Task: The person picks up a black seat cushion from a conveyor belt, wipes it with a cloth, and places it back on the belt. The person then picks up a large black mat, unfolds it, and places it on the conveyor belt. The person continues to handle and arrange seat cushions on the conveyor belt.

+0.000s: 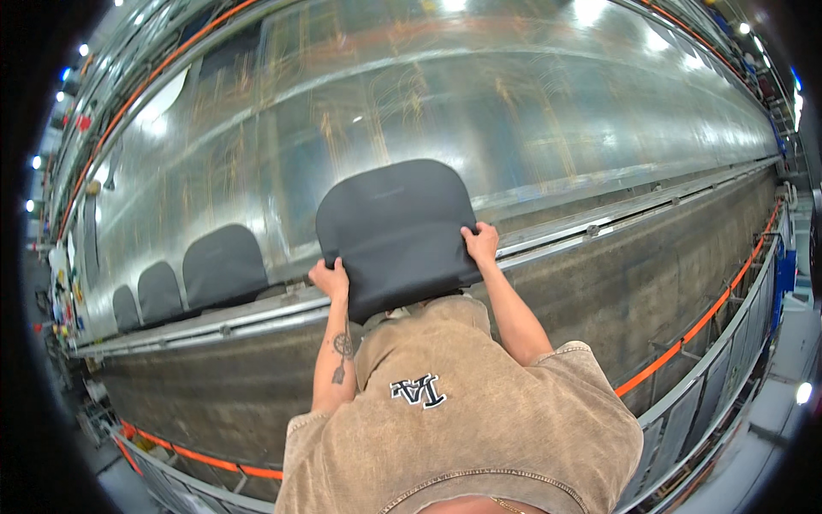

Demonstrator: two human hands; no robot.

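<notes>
Straight ahead of me a dark grey flat panel with rounded far corners [396, 218] lies partly on the shiny metal table and reaches over its near edge toward my body. My left hand [330, 278] grips the panel's left edge near its closer corner, thumb on top. On the opposite edge, slightly farther out, my right hand [481, 242] pinches the panel with the thumb over it. The fingers under the panel are hidden on both sides.
Several similar dark panels [224, 264] lie along the table's near edge to the left. The long metal table [582, 120] has a rail [591, 230] along its front. Behind me runs a grey railing [685, 377] with an orange strip. A dark brown floor strip [616, 283] lies between.
</notes>
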